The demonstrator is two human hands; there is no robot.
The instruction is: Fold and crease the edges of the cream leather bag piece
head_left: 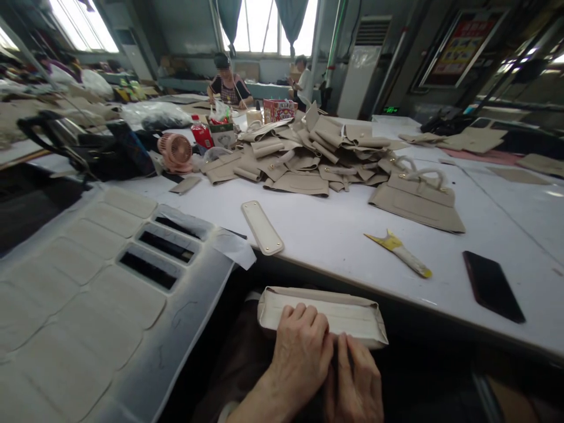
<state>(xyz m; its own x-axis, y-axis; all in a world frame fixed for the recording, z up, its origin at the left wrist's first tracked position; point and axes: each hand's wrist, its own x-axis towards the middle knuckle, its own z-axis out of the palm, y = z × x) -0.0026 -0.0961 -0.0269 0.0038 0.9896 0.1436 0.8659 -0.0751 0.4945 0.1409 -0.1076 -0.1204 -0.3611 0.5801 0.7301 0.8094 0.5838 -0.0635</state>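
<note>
Lying just off the near edge of the worktop [317, 235], the pale boxy piece [352, 318] extends away on the far side of both hands, its long axis running left to right with the right end slightly nearer. The left hand [302, 346] reaches farther over it, its grip closed on the near side, left of the middle. Just beside, the right hand [359, 379] has its fingertips at the near rim, right of the middle; whether they pinch it, I cannot tell.
</note>
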